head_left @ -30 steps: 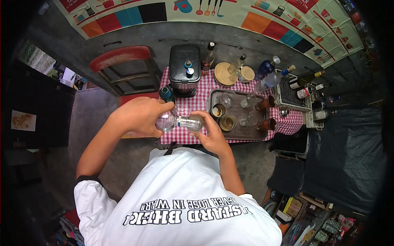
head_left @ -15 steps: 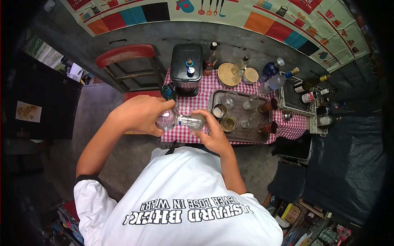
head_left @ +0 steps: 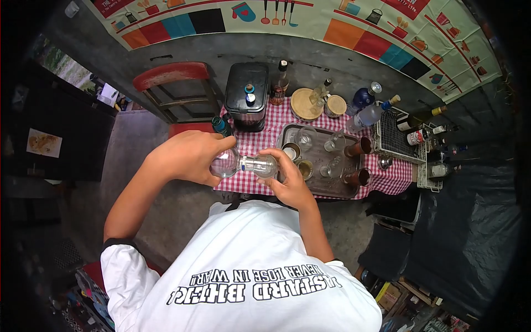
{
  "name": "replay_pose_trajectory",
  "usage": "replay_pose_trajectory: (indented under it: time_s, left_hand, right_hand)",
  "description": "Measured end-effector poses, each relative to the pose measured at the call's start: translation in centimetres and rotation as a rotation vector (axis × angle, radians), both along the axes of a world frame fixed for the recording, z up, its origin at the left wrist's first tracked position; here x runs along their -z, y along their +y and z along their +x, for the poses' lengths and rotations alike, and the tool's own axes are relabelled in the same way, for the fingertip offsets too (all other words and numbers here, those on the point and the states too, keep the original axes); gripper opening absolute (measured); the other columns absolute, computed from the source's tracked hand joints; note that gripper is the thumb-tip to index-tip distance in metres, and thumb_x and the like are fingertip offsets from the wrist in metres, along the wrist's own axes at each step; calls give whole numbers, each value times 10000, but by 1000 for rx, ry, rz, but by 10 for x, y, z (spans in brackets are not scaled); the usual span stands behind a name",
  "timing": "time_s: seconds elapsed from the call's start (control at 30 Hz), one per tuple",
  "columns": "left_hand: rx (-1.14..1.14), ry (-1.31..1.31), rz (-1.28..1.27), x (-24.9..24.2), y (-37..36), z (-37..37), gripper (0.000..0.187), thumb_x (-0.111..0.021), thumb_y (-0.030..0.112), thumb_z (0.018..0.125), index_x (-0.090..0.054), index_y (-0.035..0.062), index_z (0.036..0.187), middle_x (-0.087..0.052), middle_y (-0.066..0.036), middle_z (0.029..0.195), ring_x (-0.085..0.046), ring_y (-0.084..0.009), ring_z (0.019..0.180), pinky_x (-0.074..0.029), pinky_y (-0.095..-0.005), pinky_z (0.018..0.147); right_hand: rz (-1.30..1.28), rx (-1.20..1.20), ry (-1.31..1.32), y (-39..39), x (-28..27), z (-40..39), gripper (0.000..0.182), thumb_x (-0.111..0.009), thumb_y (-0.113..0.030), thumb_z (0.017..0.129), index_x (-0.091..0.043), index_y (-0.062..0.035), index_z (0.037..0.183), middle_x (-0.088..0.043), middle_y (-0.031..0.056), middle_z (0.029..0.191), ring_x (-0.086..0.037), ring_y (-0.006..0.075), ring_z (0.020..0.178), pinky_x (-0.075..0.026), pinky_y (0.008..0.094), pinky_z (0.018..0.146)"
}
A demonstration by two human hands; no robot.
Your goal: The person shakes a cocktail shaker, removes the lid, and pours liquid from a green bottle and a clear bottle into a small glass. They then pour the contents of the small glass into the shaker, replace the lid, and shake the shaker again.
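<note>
Between my hands is a clear glass vessel lying sideways, with a round bulb at the left and a narrower part at the right. My left hand is curled over the bulb. The fingers and thumb of my right hand close around the right end. Just beyond my left fingers stands a dark teal bottle. To the right of my right hand, a brown tray holds several clear glasses, a metal cup and two brown tumblers, one of them near the tray's right side.
Behind my hands on the checkered cloth stands a black container. Further right are a sauce bottle, round wooden lids, a blue bottle and a wire rack with bottles. A red chair is at the left.
The view has shifted slightly, so the tray and table items appear a little further left. Both hands keep their hold on the glass vessel.
</note>
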State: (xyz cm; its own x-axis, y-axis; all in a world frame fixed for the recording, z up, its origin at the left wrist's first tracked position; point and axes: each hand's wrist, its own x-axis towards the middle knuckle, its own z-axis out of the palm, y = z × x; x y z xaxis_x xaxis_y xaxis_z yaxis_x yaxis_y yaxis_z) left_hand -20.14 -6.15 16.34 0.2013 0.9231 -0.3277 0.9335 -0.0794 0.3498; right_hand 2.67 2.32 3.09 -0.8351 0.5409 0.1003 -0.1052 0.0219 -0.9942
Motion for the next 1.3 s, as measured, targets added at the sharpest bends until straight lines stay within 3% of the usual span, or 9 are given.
replay_pose_trajectory:
  time_s: [0.27,0.33,0.5,0.67,0.73,0.8,0.9,1.13,1.3]
  left_hand:
    - [-12,-14,13,-1,10,17,554,-774,216,619,-523,20,1072,-611,-174,844,-637,-378,779,-485,-472,682]
    - [-15,-22,27,0,13,22,573,-774,216,620,-528,21,1100,-619,-170,861,-642,-373,795,-492,-465,693]
    - [-101,-175,112,21,16,37,658,-799,197,618,-543,19,1197,-670,-162,1029,-668,-347,937,-528,-408,807]
    - [-271,-379,192,70,8,58,685,-855,215,631,-553,13,1211,-661,-170,1126,-659,-336,1029,-522,-398,879]
    - [-467,-506,343,100,1,69,716,-883,211,615,-555,13,1219,-671,-154,1105,-671,-315,1000,-520,-384,887]
    - [-565,-536,370,132,-8,80,731,-905,214,611,-557,15,1222,-680,-130,1090,-678,-270,981,-520,-370,890]
    - [-832,-790,433,190,-21,94,687,-915,242,627,-573,24,1181,-673,-98,1023,-659,-205,945,-518,-347,879]
    - [-1046,-537,522,290,-23,114,690,-906,248,628,-571,32,1192,-673,-126,1034,-662,-248,969,-521,-380,868]
    - [-1112,-657,523,318,-14,116,678,-874,154,658,-551,31,1241,-668,-132,1137,-653,-261,1059,-512,-375,914]
  right_hand:
    - [52,-6,-27,15,-3,20,616,-674,102,765,-479,-41,1330,-552,95,1229,-556,194,1183,-440,351,1028]
    - [5,23,-2,18,-4,25,585,-715,42,779,-508,-59,1316,-579,97,1225,-574,214,1181,-453,352,1023]
    - [-54,42,17,28,-9,43,581,-741,5,794,-504,-59,1321,-576,85,1220,-568,199,1179,-458,359,1017]
    - [-36,47,15,39,-5,64,581,-754,-16,801,-503,-61,1323,-572,81,1222,-568,189,1173,-465,356,1007]
    - [-46,53,12,43,-3,73,579,-761,-29,805,-503,-62,1322,-585,80,1218,-583,185,1150,-474,348,993]
    - [-42,75,-17,46,3,84,576,-759,-24,805,-505,-63,1320,-593,79,1211,-589,181,1139,-479,344,986]
    - [-58,95,-81,50,18,102,593,-752,8,806,-488,-46,1335,-584,78,1224,-578,169,1154,-464,327,1001]
    - [-109,84,-205,57,50,136,595,-740,27,816,-482,-36,1349,-564,70,1244,-547,161,1189,-433,318,1037]
    - [-113,43,-299,67,72,140,600,-741,20,816,-493,-49,1358,-578,76,1249,-567,167,1172,-455,326,1024]
